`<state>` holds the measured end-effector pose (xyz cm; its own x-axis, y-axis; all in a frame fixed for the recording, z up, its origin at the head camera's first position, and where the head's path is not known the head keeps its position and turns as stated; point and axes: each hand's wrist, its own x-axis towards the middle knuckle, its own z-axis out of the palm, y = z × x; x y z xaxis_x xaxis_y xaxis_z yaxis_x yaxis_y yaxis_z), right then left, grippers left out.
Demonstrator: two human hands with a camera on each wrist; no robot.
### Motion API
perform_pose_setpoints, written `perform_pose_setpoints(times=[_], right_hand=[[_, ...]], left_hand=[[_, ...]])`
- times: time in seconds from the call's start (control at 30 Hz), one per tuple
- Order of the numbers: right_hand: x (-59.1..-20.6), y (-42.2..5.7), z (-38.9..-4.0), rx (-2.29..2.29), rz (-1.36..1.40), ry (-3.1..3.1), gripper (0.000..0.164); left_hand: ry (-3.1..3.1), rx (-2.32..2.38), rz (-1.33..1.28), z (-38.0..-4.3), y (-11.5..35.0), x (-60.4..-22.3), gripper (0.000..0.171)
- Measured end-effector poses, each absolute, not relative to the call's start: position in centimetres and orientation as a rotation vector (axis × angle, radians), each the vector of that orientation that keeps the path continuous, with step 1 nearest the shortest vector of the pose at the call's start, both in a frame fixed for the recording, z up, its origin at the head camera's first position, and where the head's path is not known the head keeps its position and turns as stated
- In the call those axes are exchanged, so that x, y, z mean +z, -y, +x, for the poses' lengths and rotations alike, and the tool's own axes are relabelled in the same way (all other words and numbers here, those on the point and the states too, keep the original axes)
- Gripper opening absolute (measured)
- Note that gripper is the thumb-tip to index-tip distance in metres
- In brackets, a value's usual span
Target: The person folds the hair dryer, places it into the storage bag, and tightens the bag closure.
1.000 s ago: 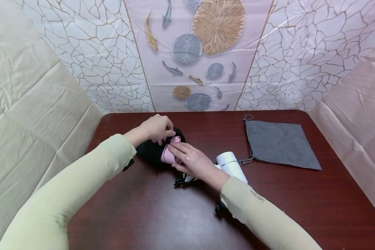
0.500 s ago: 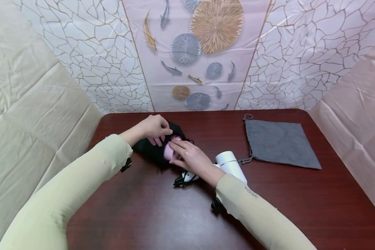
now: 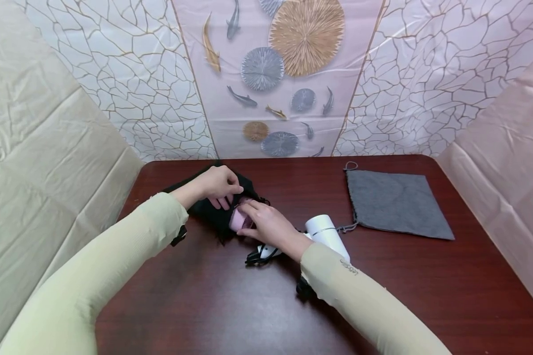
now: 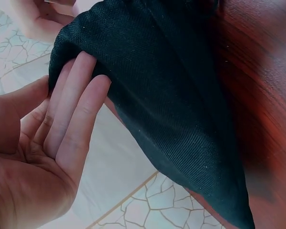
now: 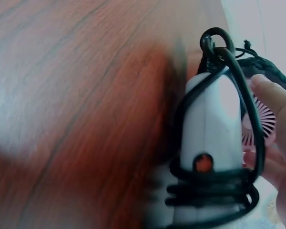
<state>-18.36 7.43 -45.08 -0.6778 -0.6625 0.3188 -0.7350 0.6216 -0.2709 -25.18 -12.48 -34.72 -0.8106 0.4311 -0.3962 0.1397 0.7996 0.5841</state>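
Observation:
A black drawstring bag (image 3: 209,215) lies at the back left of the table, its mouth facing right. At the mouth shows a pink hair dryer (image 3: 239,220), partly inside the bag. Its round slotted grille (image 5: 265,121) appears in the right wrist view. My left hand (image 3: 218,185) pinches the bag's rim, thumb on one side of the cloth (image 4: 152,86) and fingers on the other. My right hand (image 3: 266,222) holds the pink hair dryer between thumb and fingers; the fingers hide much of it.
A white hair dryer (image 3: 328,241) lies under and beside my right wrist, with its black cord (image 5: 209,191) wound round the handle. A flat grey drawstring bag (image 3: 395,204) lies at the back right of the dark wooden table (image 3: 231,305). Patterned cloth walls surround the table.
My right hand has shifted slightly left with the pink hair dryer, toward the bag. The left hand stays at the rim, and more of the black bag shows behind the left wrist.

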Motion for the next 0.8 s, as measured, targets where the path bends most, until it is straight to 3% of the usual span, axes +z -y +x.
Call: perform_pose_setpoints(times=[0.3,0.47,0.67,0.8], right_hand=[[-43.1,-9.9,-18.7,0.432,1.035,2.725,0.061],[-42.7,-10.5,-19.9,0.415,0.947,2.826,0.078],[-43.0,-9.7,-21.5,0.405,0.908,2.994,0.109],[-43.2,-8.8,-22.3,0.365,0.908,3.060,0.114]], left_hand=[[-2.469,0.695,0.485,-25.1,13.5,-35.0,0.027],[-2.489,0.637,0.536,-25.0,13.5,-35.2,0.027],[-2.493,0.630,0.550,-24.6,13.4,-35.4,0.024],[-2.476,0.650,0.549,-24.4,13.4,-35.4,0.024]])
